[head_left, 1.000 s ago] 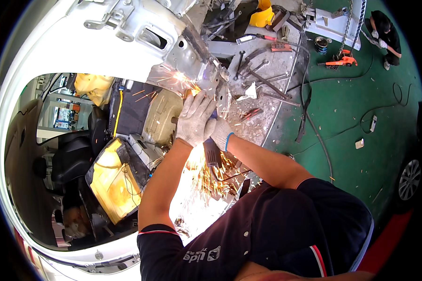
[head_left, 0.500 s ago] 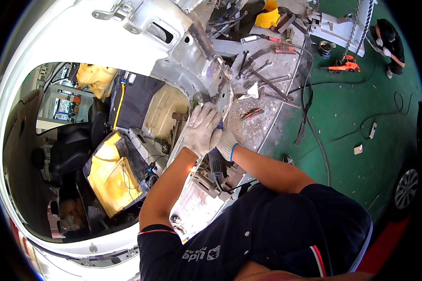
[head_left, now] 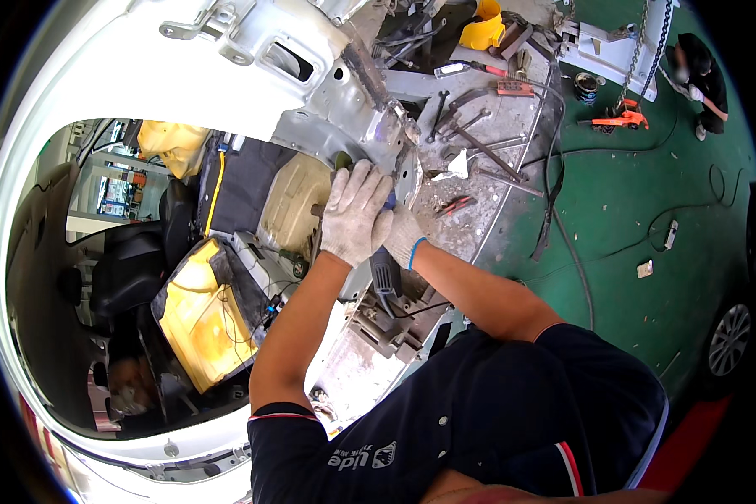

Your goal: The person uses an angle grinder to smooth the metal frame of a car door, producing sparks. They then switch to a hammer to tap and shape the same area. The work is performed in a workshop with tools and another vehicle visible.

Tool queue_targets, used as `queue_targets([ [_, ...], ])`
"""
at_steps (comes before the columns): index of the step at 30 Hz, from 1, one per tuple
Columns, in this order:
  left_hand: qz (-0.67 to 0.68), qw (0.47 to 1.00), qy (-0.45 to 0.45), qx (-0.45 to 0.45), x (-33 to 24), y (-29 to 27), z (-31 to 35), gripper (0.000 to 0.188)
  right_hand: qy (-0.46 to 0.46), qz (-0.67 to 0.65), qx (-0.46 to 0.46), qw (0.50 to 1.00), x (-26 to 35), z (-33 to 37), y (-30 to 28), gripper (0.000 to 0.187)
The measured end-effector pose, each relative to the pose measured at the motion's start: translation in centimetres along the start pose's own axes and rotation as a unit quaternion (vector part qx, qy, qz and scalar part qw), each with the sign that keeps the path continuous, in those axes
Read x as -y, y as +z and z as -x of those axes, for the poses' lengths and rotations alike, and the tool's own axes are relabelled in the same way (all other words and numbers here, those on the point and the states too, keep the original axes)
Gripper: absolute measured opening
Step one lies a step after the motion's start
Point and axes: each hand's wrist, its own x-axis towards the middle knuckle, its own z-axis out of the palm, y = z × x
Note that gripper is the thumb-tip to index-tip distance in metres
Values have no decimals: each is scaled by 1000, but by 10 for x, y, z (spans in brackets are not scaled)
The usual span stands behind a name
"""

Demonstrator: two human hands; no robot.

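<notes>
1. The grinder [head_left: 385, 275] is sitting mid-scene beneath both gloved hands, its dark body pointing toward the near side. Its disc [head_left: 343, 160] is showing just beyond the left fingertips, beside the grey sheet metal [head_left: 307, 133]. No sparks are showing; disc contact cannot be confirmed.
2. The left hand [head_left: 354, 214] is covering the tool's far end, fingers extended and lying close together; whether they are curling around it cannot be told. Good practice is keeping those fingertips behind the disc rim.
3. The right hand [head_left: 405, 235] is bearing on the tool from the right. Its fingers are mostly hidden, so their closure cannot be told. A firm, steady hold is probably limiting kickback.
4. The power cord [head_left: 424, 311] is trailing toward the near right; safe working is likely depending on keeping it clear of the disc.
5. Farther right, pliers [head_left: 455, 206] and wrenches [head_left: 439, 115] are lying on the bench [head_left: 454, 239], apart from the disc.
</notes>
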Motion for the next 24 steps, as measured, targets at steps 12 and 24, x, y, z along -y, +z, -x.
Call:
queue_targets([
  [12,5,1000,-6,-9,8,6,1,58,146,-74,25,986,55,0,-27,25],
  [24,-9,1000,-1,-17,15,6,3,63,189,-161,-16,969,89,4,-44,33],
])
